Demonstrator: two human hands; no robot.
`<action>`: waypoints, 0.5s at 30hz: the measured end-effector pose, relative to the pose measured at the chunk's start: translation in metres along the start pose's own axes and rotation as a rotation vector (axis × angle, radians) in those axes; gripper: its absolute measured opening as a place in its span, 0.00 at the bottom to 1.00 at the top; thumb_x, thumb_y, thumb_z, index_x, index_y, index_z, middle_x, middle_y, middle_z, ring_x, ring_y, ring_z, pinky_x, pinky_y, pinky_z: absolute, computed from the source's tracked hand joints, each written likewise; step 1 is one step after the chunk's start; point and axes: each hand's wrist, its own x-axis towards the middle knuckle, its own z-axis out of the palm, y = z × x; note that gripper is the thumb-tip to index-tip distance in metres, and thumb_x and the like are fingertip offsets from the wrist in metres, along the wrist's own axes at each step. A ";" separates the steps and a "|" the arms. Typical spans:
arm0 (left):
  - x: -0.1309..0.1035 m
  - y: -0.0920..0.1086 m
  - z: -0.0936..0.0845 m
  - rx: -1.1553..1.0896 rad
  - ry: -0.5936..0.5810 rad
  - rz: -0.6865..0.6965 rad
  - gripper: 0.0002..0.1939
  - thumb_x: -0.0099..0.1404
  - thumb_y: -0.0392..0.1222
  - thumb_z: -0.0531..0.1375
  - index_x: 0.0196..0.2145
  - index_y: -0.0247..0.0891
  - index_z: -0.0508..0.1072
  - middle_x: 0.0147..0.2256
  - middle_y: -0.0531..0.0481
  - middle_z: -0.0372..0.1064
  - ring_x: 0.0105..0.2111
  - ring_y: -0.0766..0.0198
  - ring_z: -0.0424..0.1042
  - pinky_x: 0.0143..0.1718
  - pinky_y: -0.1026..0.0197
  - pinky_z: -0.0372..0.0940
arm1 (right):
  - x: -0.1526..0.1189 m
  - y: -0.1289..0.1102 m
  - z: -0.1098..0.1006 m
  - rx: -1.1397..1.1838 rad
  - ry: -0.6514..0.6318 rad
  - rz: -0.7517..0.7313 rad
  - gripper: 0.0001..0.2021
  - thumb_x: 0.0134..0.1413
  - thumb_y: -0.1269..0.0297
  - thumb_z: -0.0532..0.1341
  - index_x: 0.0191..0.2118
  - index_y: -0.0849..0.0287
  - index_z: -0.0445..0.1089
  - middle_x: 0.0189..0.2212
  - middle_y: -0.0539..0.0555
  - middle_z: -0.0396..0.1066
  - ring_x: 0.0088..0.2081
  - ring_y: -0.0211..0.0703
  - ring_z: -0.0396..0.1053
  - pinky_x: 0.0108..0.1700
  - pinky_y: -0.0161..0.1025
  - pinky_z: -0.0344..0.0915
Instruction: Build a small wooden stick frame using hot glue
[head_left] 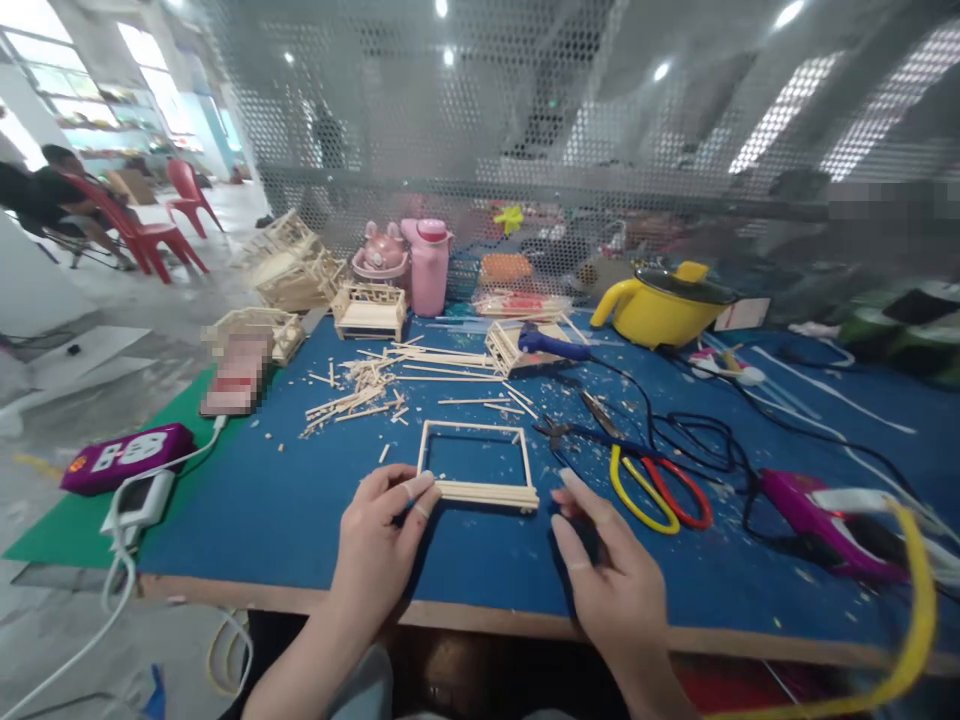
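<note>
A small rectangular frame of pale wooden sticks point(487, 492) lies near the front middle of the blue table, several sticks side by side along its near edge. My left hand point(386, 525) pinches the left end of that near edge between thumb and fingers. To the right of the frame, apart from it, my right hand point(607, 560) has its thumb and forefinger spread, with nothing visible between them. White coverings show on fingertips of both hands. Loose sticks point(360, 390) are scattered behind the frame.
Pliers with yellow and red handles point(645, 490) lie right of the frame. Behind are a blue glue gun point(555, 345), a yellow pot point(664, 305), a pink bottle point(430, 270) and small wooden models point(369, 312). A phone point(238, 370) stands left. Cables cross the right side.
</note>
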 end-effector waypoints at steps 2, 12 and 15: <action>0.000 0.001 -0.001 -0.058 -0.006 -0.035 0.11 0.64 0.43 0.58 0.41 0.41 0.77 0.39 0.47 0.73 0.39 0.62 0.73 0.41 0.60 0.69 | 0.007 -0.006 -0.008 -0.029 -0.001 -0.061 0.19 0.56 0.65 0.59 0.54 0.54 0.66 0.40 0.54 0.74 0.38 0.42 0.73 0.43 0.39 0.71; -0.007 -0.010 0.006 -0.241 0.032 -0.257 0.21 0.63 0.50 0.56 0.52 0.40 0.69 0.48 0.41 0.71 0.47 0.53 0.71 0.46 0.50 0.68 | 0.174 -0.020 0.050 -0.513 -0.740 -0.294 0.11 0.60 0.68 0.54 0.43 0.57 0.74 0.43 0.53 0.75 0.47 0.42 0.70 0.50 0.38 0.65; -0.004 -0.010 0.007 -0.270 0.065 -0.243 0.20 0.63 0.50 0.56 0.49 0.40 0.71 0.47 0.41 0.72 0.46 0.53 0.71 0.47 0.50 0.68 | 0.202 -0.014 0.095 -0.619 -0.822 -0.287 0.09 0.59 0.67 0.58 0.43 0.60 0.73 0.44 0.58 0.73 0.47 0.46 0.69 0.50 0.43 0.65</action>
